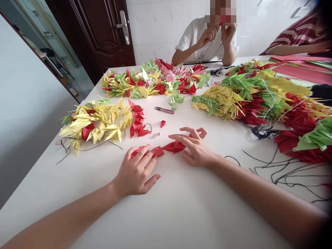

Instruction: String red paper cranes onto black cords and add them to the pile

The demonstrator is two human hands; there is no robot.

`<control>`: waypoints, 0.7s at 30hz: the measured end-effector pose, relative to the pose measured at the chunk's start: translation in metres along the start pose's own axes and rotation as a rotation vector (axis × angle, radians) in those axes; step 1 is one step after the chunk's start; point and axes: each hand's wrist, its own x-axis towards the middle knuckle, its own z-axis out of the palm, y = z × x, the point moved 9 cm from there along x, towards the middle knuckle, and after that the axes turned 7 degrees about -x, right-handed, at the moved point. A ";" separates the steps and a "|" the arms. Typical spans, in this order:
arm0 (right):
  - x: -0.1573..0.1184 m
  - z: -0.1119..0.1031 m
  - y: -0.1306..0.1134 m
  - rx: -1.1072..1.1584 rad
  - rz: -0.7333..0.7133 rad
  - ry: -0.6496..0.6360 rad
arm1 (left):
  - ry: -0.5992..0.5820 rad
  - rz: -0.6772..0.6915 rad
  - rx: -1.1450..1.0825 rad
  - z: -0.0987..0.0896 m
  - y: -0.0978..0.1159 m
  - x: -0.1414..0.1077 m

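As our left hand (136, 171) lies fingers spread over one end of the red folded-paper row (175, 147) on the bench (178, 207), our right hand's loosely parted fingers reach the other; we seem to be aligning it, calling for light, even pressure.

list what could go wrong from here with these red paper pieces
The left hand, lying over some of the red paper pieces, might crease their folds. The tangled black cords trail near the right forearm and could snag. The small loose red piece may get knocked away.
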 end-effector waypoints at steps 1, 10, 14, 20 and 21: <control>0.000 -0.001 0.003 -0.012 0.031 0.018 | 0.016 -0.014 0.006 -0.002 -0.002 0.000; 0.003 0.005 -0.005 0.047 -0.065 0.005 | 0.023 0.050 -0.014 -0.003 0.007 0.002; 0.002 0.005 -0.021 0.146 -0.206 -0.070 | -0.110 0.138 -0.011 0.009 0.015 -0.001; -0.001 0.008 -0.028 0.126 -0.247 -0.095 | -0.182 0.117 0.025 0.015 0.014 -0.002; 0.000 0.007 -0.025 0.097 -0.220 -0.075 | -0.162 0.112 0.023 0.013 0.013 -0.002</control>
